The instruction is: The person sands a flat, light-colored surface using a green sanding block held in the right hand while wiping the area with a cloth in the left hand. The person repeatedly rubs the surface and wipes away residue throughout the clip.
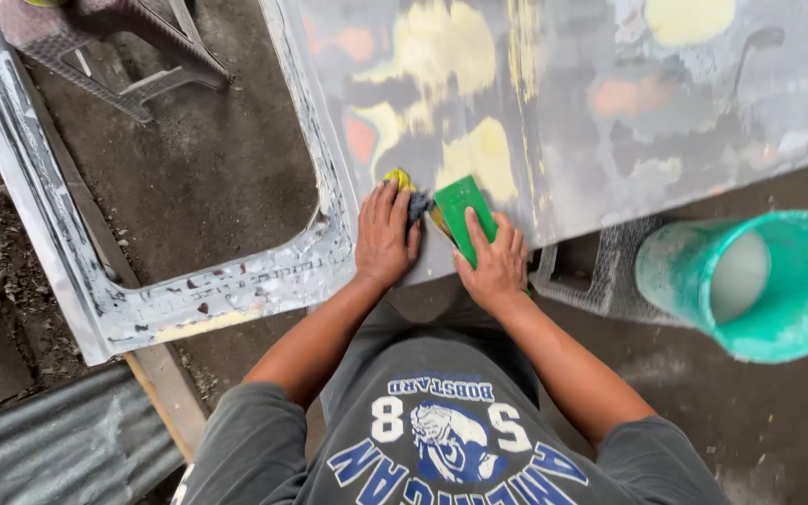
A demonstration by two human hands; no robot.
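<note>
The left hand (386, 234) lies flat, fingers spread, on the door panel (610, 103) near its edge; the right hand (492, 260) grips a green block (465, 215). Yellow filler patches cover much; grey areas remain.

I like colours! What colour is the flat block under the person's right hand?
Green; the block under the right hand shows best in the head view.

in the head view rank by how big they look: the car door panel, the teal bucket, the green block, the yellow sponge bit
1. car door panel
2. teal bucket, though it sits nearer the camera
3. green block, under the right hand
4. yellow sponge bit, by the left hand
</note>
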